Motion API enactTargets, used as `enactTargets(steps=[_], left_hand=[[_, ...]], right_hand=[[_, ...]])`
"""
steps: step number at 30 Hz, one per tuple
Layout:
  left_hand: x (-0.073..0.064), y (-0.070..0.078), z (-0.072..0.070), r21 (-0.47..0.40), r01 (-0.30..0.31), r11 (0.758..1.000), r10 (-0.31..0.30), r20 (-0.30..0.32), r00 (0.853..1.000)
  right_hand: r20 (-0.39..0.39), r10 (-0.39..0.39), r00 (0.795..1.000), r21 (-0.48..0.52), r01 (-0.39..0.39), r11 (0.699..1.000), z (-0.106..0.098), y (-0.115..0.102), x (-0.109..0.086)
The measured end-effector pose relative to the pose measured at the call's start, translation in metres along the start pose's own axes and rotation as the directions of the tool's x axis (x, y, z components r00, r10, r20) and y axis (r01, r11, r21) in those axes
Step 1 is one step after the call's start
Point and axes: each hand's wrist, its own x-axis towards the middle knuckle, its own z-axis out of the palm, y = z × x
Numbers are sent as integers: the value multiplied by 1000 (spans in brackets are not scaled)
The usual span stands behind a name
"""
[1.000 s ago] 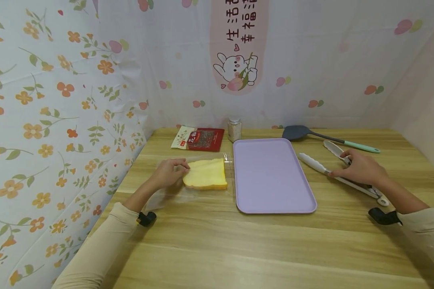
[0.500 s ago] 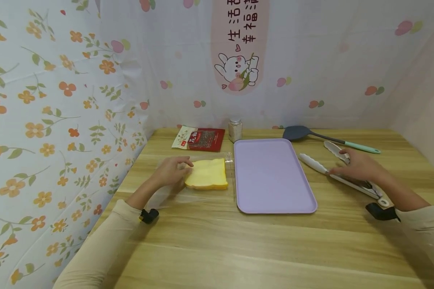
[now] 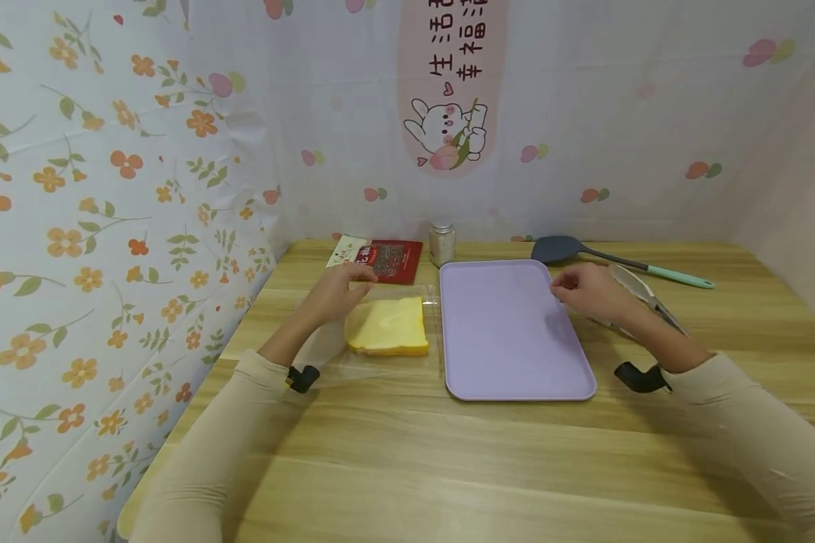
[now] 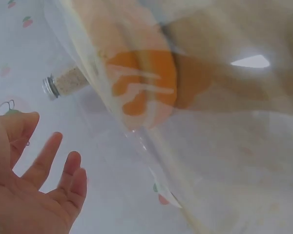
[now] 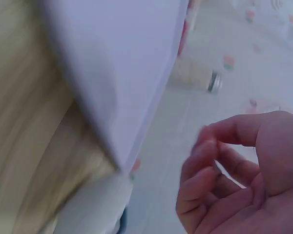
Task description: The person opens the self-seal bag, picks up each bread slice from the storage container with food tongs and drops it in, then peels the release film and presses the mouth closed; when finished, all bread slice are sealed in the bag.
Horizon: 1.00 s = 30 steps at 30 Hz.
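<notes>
A yellow-edged bread slice [image 3: 389, 326] lies in or on clear plastic [image 4: 141, 141], left of a lilac tray [image 3: 516, 332]. My left hand [image 3: 336, 292] hovers over the slice's far left corner, fingers apart and holding nothing. Over the tray's far right edge is my right hand [image 3: 589, 291]; its fingers bend loosely, thumb near the index finger, with nothing between them. Behind the right forearm lie metal tongs with pale tips [image 3: 630, 282], partly hidden by that arm. The right wrist view has one pale tongs tip [image 5: 95, 207] beside the tray corner.
A red and cream seasoning packet [image 3: 397, 260] lies behind the bread. Next to it stands a small metal-capped jar [image 3: 442, 245]. A dark spatula [image 3: 558, 249] with a mint handle lies at the back right. A printed cloth [image 3: 326, 113] hangs behind the wooden table [image 3: 407, 460].
My right hand has left the tongs and moved left to the tray's edge. From the bread's left edge, my left hand has risen and shifted forward. Bread and tray keep their places.
</notes>
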Motion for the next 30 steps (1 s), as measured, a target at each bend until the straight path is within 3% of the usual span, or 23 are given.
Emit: enactTargets(steps=[9,16,20,26,30], left_hand=[[30,-1,5,-33,41,999,-40,36,999],[53,-2,10,-17,56,998,-54,106,993],[62,-4,18,-16,80,997,-76,170,982],[67,-5,33,21,152,988,-152,257,954],[68,1,40,38,138,990,-143,271,952]], right_hand=[[59,-118,991,75,113,991,32,-36,40],[127,-124,984,60,118,991,51,-61,68],[172,-125,977,71,114,991,62,-73,84],[218,-124,968,51,115,992,82,-88,103],[213,-150,965,19,149,989,94,-95,112]])
